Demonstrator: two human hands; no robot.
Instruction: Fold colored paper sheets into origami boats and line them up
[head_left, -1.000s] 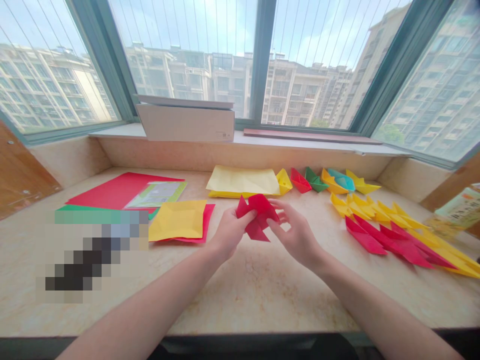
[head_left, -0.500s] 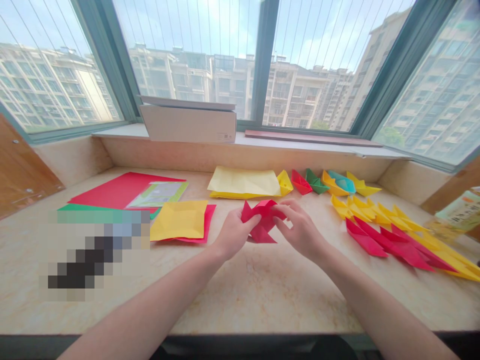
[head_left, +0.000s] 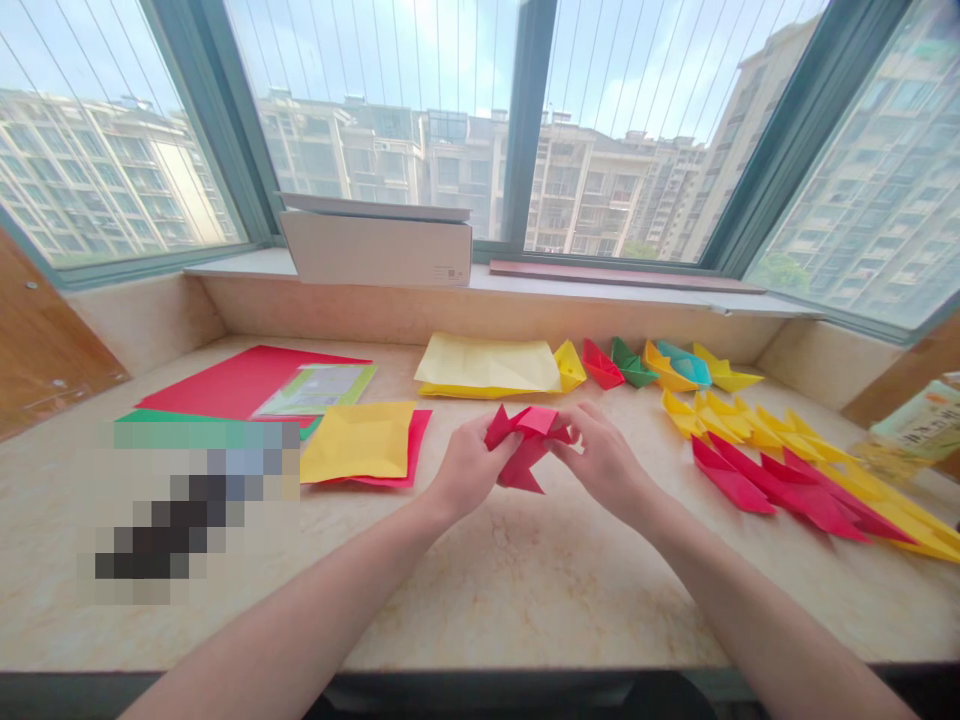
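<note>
Both hands hold a partly folded piece of red paper (head_left: 523,455) above the middle of the counter. My left hand (head_left: 474,462) pinches its left side, thumb lying over the front. At the right edge, my right hand (head_left: 600,448) has its thumb and fingers closed on a corner of the paper. Pointed flaps stick out at the paper's left and bottom, and a flat panel shows on top. Left of my hands lie square yellow sheets (head_left: 358,443) over red ones (head_left: 421,445). Behind them is a stack of pale yellow paper (head_left: 489,362).
Folded paper boats in several colours (head_left: 636,362) line the back right. Yellow folded boats (head_left: 757,425) and red ones (head_left: 780,490) lie at right, near a plastic packet (head_left: 919,420). Large red sheets (head_left: 232,382) and a blurred-out patch (head_left: 187,510) are at left. A white box (head_left: 379,245) stands on the sill.
The red paper has turned slightly in my hands; its top panel now lies flatter and its lower point has shifted a little left. Both hands keep their grip.
</note>
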